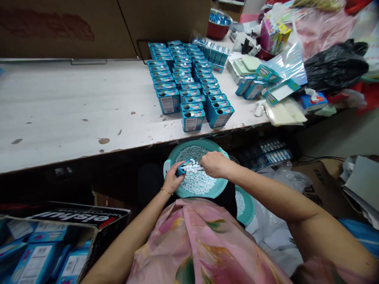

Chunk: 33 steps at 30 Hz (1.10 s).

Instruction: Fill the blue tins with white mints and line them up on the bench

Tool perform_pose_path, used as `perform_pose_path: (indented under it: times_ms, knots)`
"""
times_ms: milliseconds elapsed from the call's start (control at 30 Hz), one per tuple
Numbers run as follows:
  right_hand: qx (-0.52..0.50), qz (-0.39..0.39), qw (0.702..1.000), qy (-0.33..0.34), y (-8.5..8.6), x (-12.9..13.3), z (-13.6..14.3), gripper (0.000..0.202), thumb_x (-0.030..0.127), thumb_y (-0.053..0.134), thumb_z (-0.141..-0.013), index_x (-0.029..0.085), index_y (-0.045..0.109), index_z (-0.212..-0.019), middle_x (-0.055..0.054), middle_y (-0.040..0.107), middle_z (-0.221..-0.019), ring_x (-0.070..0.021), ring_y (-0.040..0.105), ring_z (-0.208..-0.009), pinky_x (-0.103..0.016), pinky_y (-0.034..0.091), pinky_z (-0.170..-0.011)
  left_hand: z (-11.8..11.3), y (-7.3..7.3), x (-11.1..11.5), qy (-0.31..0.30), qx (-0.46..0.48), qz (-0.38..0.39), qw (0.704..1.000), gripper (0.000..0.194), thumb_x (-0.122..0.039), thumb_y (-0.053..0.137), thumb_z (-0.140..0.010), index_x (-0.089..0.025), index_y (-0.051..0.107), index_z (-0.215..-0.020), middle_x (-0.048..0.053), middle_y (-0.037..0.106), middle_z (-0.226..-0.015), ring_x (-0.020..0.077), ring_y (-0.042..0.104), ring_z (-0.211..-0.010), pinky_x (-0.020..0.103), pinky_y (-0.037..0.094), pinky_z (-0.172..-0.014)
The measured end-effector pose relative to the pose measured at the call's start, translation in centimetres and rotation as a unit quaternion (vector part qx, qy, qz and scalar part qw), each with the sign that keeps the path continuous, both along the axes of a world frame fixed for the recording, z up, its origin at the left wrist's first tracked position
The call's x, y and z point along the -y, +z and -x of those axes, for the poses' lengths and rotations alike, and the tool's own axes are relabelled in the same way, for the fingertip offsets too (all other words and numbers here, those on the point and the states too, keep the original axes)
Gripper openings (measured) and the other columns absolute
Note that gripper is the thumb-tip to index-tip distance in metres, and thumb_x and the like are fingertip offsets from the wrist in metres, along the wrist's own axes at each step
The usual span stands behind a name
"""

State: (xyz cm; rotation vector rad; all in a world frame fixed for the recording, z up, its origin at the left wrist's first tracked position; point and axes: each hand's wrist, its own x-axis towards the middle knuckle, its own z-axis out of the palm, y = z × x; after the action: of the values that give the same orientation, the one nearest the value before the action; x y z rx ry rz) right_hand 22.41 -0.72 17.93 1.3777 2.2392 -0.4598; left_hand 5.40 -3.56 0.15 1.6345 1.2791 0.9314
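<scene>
My left hand (pixel 172 179) is closed around a small blue box (pixel 180 169), tilted with its open end toward the right. My right hand (pixel 213 165) is a fist on a spoon whose handle is hidden in it. A heap of white candy pellets (pixel 192 167) lies at the spoon, against the box's mouth. Both hands are over a turquoise basin (pixel 215 192) on my lap, which holds many more loose white pellets. Rows of blue boxes (pixel 193 120) stand upright on the table in front, several with white pellets on their tops.
A white table (pixel 74 114) runs across, with a large cardboard box (pixel 68 27) behind. At its right lie cartons (pixel 254 88), a black plastic bag (pixel 334 65) and wrappers. A carton (pixel 97 221) of blue boxes is at lower left; another turquoise basin (pixel 250 209) sits right of my lap.
</scene>
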Motion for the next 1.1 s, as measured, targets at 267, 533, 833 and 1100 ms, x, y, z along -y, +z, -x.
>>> perform_pose_path:
  times_ms: [267,533,833,1100]
  knots:
    - [0.000,0.006,1.000,-0.018,0.4,0.2,-0.6,0.030,0.015,0.043,-0.073,0.015,0.062,-0.096,-0.014,0.064,-0.090,-0.0240,0.059,-0.085,-0.033,0.042,-0.071,-0.4,0.0,-0.1,-0.003,0.009,0.012,1.000,0.045,-0.024,0.054,-0.065,-0.017,0.051,-0.109,0.007,0.055,-0.111,0.0206,0.050,-0.104,0.037,0.037,-0.094]
    - [-0.120,0.010,0.987,-0.110,-6.3,0.3,-7.9,0.034,0.019,0.041,-0.079,0.025,0.060,-0.106,-0.003,0.065,-0.096,-0.0182,0.056,-0.090,-0.024,0.039,-0.072,0.4,0.5,0.1,0.036,0.027,0.021,0.999,0.045,-0.030,0.056,-0.065,-0.018,0.051,-0.108,0.005,0.057,-0.110,0.0203,0.053,-0.102,0.035,0.038,-0.093]
    - [-0.058,0.035,0.996,-0.066,-18.5,4.0,-2.1,0.036,0.011,0.030,-0.083,0.016,0.055,-0.109,-0.012,0.060,-0.101,-0.0218,0.053,-0.094,-0.030,0.041,-0.074,0.5,-0.9,0.6,0.014,0.040,0.023,0.999,0.044,-0.029,0.059,-0.065,-0.016,0.052,-0.107,0.007,0.059,-0.107,0.0205,0.055,-0.099,0.036,0.040,-0.091]
    - [-0.132,0.134,0.980,-0.065,-19.3,3.8,-4.8,0.034,0.016,0.048,-0.075,0.027,0.061,-0.105,0.001,0.063,-0.103,-0.0147,0.056,-0.094,-0.020,0.040,-0.076,0.9,0.2,0.6,0.067,0.019,0.017,0.997,0.045,-0.032,0.061,-0.064,-0.017,0.053,-0.106,0.005,0.061,-0.102,0.0200,0.056,-0.095,0.034,0.043,-0.087]
